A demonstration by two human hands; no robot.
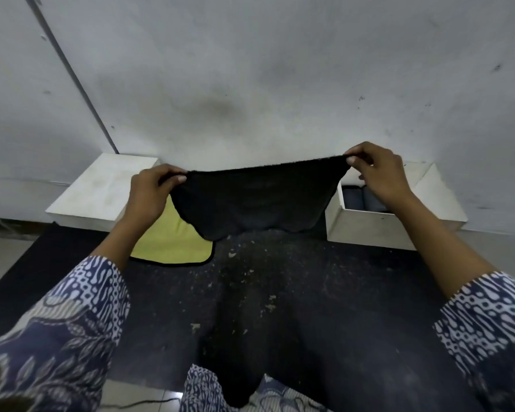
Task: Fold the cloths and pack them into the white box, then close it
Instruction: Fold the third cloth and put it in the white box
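I hold a black cloth (250, 200) up in the air, stretched between both hands above a dark mat. My left hand (152, 191) pinches its top left corner. My right hand (375, 171) pinches its top right corner. The cloth hangs down in a curve, its lower edge near the mat. A yellow cloth (173, 242) with a black border lies flat on the mat below my left hand, partly hidden by the black cloth. The open white box (369, 227) stands at the right by the wall, with grey folded cloths (360, 199) inside.
A white lid or flat box (101, 191) lies at the left against the wall. The dark mat (280, 292) is speckled with bits of debris. A grey wall rises close behind. Pale floor tiles (3, 260) show at the left edge.
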